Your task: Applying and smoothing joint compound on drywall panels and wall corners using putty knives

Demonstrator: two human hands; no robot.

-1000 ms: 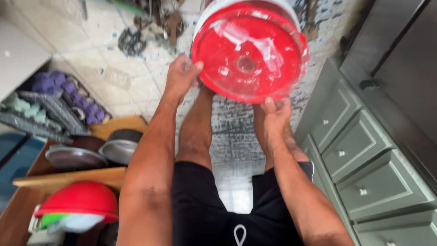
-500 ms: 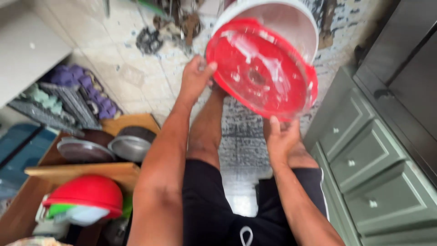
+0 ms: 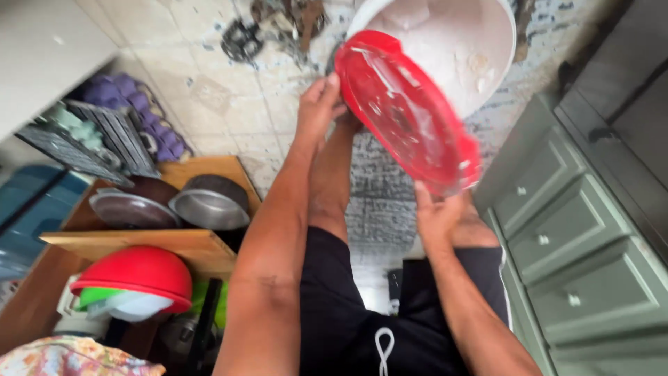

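At the far left, around nine o'clock, a wooden shelf unit (image 3: pixel 202 247) carries two dark round pans (image 3: pixel 209 203), and below them at seven o'clock sits a stack of nested bowls (image 3: pixel 132 282), a red one on top of a green and a white one. Above, at ten o'clock, egg trays (image 3: pixel 115 132) in grey, green and purple lean on the tiled floor (image 3: pixel 209 90). Toward the middle, the left hand (image 3: pixel 318 111) reaches up to twelve o'clock, its grip spread with fingertips touching the left edge of the red lid (image 3: pixel 407 111). The lid is tilted, its upper left rim at the left hand and its lower right rim down at the right hand (image 3: pixel 440 219), whose grip pinches that lower edge from beneath, thumb up against the rim. Behind the lid, at one o'clock, the white bucket (image 3: pixel 466 49) stands open, pale contents showing inside. Grey-green drawers (image 3: pixel 570 223) run down the right side at three o'clock.
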